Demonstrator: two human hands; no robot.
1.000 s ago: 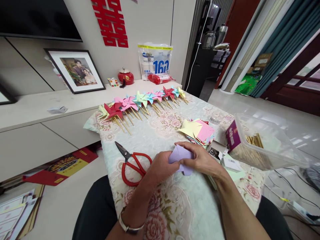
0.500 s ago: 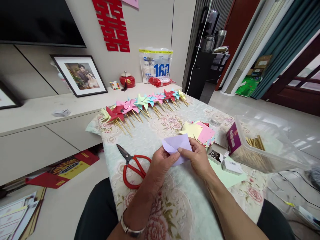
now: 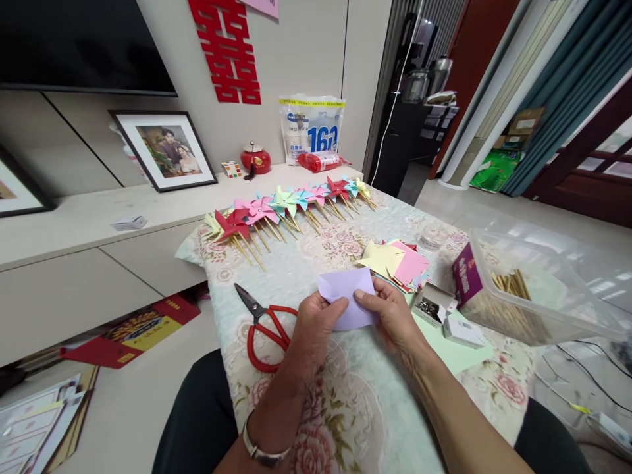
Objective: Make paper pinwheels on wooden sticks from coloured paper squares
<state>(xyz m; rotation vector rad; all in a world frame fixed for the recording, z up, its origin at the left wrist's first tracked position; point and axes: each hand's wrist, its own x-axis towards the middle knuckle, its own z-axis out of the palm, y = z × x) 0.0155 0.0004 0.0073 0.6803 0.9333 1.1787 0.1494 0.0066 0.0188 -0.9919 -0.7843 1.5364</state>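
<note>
Between our hands: we hold a lilac paper sheet just above the floral tablecloth.
Left hand: we grip the sheet's near-left corner, thumb on top, fingers curled beneath.
Right hand: we pinch the sheet's right side, thumb lying across its face.
Left of the left hand: red-handled scissors lie flat on the cloth, just beside our knuckles, blades pointing away from us.
Beyond the right hand: a loose stack of coloured paper squares, yellow and pink on top.
Right of the right hand: a small open box, then a clear plastic tub holding wooden sticks.
Far beyond both hands: a row of finished paper pinwheels along the table's far edge.
</note>
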